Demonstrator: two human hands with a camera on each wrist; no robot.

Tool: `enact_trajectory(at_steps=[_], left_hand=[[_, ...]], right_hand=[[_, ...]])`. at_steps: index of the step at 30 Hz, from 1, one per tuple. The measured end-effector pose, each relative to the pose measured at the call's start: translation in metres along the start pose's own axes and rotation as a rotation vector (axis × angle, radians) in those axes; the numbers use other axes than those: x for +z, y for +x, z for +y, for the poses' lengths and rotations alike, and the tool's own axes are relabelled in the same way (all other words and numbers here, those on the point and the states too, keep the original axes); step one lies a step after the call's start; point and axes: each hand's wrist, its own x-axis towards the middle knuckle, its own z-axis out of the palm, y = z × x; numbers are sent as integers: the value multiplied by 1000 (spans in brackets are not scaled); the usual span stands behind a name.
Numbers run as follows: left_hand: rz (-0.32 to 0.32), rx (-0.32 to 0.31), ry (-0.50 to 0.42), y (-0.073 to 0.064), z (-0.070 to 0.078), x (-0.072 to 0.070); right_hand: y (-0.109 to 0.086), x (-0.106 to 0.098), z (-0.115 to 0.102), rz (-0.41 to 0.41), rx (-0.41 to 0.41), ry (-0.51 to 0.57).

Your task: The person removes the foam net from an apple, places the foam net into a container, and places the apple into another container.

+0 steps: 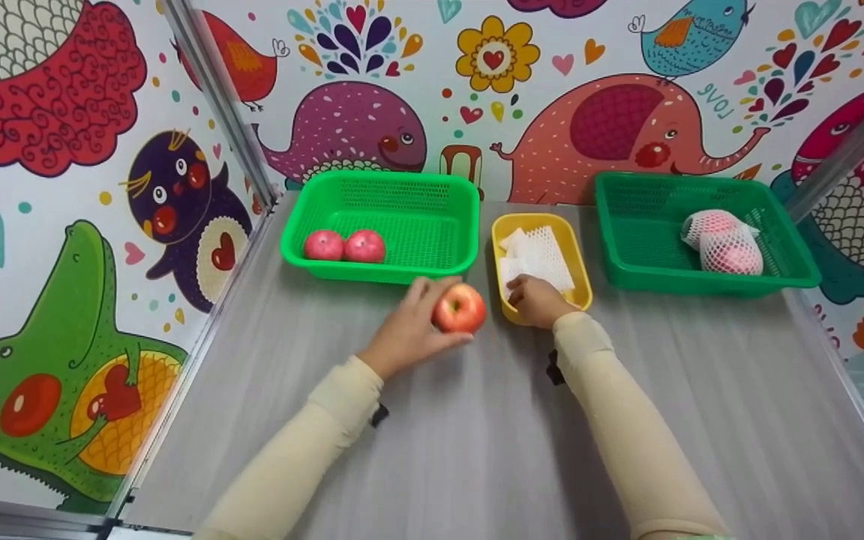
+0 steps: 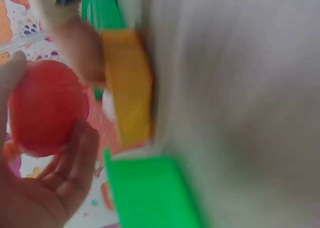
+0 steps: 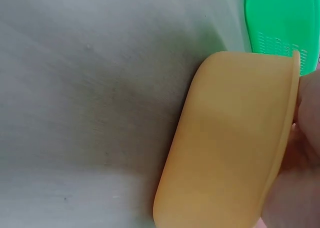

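My left hand [image 1: 411,330] holds a red apple [image 1: 460,308] between thumb and fingers, above the table in front of the light green basket [image 1: 432,271]. In the left wrist view the apple [image 2: 47,107] fills the grasp, slightly blurred. My right hand [image 1: 541,300] reaches over the near rim of a small yellow basket [image 1: 580,279], its bent fingers at the white foam net sleeves [image 1: 548,251] inside. In the right wrist view, the wall of the yellow basket [image 3: 225,138] hides the fingertips, so whether they pinch a sleeve is unclear.
Two red apples [image 1: 364,246] sit at the left of the light green basket. A darker green basket [image 1: 642,274] on the right holds two apples in white net sleeves [image 1: 732,251]. Cartoon-printed walls [image 1: 214,405] close off the back and sides of the grey table [image 1: 477,450].
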Motion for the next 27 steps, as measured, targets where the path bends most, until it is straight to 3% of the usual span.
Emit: enact_trajectory(at_steps=[6, 13, 20, 27], left_hand=[[15, -26, 96, 47, -15, -49], [-55, -142, 225, 85, -48, -82], [-122, -224, 263, 110, -83, -87], [-226, -313, 368, 120, -109, -84]], right_hand=[[1, -1, -5, 5, 51, -2], [0, 4, -1, 52, -29, -38], [-1, 2, 3, 60, -17, -29], [-1, 2, 0, 64, -54, -5]])
